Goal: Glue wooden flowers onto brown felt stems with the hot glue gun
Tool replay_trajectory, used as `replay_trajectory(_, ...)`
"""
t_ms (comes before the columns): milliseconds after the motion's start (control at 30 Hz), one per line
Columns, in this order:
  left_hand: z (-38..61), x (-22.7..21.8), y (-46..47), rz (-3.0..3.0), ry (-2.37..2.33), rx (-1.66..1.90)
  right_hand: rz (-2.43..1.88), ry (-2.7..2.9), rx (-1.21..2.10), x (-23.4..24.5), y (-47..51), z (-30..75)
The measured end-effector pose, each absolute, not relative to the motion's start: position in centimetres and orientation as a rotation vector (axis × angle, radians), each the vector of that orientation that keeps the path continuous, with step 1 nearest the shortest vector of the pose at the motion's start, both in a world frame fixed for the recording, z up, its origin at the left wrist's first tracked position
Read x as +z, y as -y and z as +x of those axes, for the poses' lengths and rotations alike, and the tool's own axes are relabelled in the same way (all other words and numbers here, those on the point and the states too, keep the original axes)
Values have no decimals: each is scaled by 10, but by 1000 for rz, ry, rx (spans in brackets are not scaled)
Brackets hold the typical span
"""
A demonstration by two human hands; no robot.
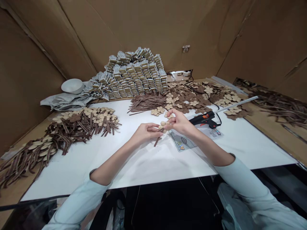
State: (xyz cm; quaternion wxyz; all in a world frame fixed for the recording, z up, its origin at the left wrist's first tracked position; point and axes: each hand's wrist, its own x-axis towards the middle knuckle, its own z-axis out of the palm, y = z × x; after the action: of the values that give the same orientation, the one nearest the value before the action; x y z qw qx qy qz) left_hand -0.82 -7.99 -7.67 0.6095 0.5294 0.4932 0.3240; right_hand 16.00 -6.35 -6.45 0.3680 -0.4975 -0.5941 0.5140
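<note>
Between my two hands, just above the white board point(134, 159), is a beige flower cutout point(162, 123) with a brown ribbon strip point(157, 141) hanging from it. My left hand point(146, 132) pinches the flower and ribbon from the left. On the other side, the fingers of my right hand point(178, 121) close on the flower's right edge. A black glue gun point(203, 118) with orange marks lies just beyond my right wrist, a long pale glue stick point(238, 104) sticking out of its back. Under my right forearm is a printed plastic sheet point(183, 143).
Flowers with ribbons point(79, 126) are heaped at the left. Loose brown ribbon strips point(147, 103) lie ahead, beside beige and brown flower cutouts point(192, 95). Stacked bundles point(136, 75) rise behind, near a white bowl point(72, 86). Cardboard walls point(148, 25) enclose the table.
</note>
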Motion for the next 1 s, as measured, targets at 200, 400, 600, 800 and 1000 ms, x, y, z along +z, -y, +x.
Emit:
replay_trajectory(200,-7,-76,80,1296,-1195,690,-1271,1478,1387,-62,65,158)
replay_trajectory(400,-6,-73,81,1313,-1212,629,-1230,1461,1459,-61,64,159)
replay_trajectory(600,-8,-71,83,1247,-1123,683,-1232,1459,1402,-61,62,161)
replay_trajectory(800,-7,-73,82,1187,-1138,728,-1257,1455,1348,-64,59,162)
replay_trajectory(1000,-8,-75,82,1217,-1134,732,-1276,1475,1313,-66,57,162)
